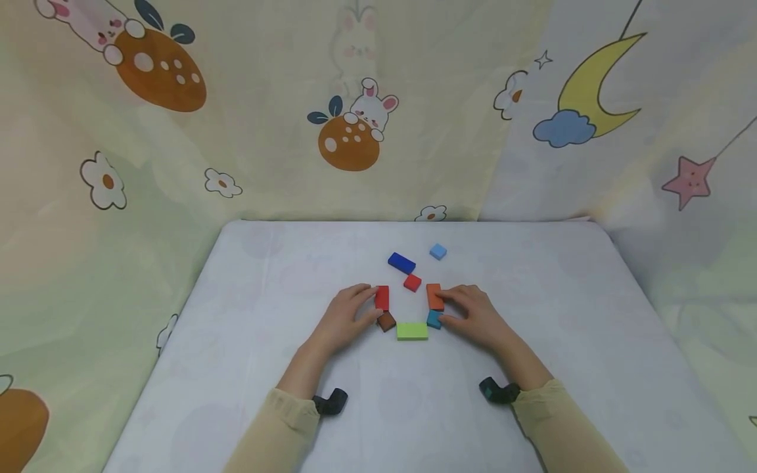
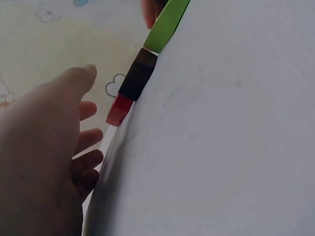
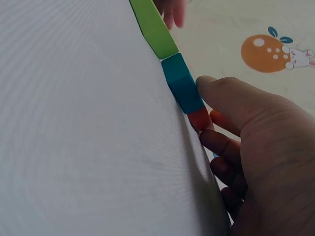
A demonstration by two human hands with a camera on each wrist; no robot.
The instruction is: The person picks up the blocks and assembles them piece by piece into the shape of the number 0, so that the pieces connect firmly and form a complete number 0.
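Observation:
My left hand (image 1: 343,320) is at the left of a group of small blocks, its fingers by an upright red block (image 1: 382,299) and its thumb near a turned brown block (image 1: 387,321). In the left wrist view that thumb stands apart from the brown block (image 2: 139,73). Opposite, my right hand (image 1: 476,320) has its fingers at an orange block (image 1: 434,297), and its thumb touches a teal block (image 1: 434,319). Both hands have relaxed fingers. Between the two lower corner blocks lies a lime green block (image 1: 412,332), close to the teal one.
Farther back, a small red block (image 1: 412,282) touches or nearly touches a dark blue block (image 1: 401,263). A light blue block (image 1: 438,251) lies to their right. Everything sits on a white-covered table (image 1: 260,263), with a patterned cloth (image 1: 266,118) hanging behind and at both sides.

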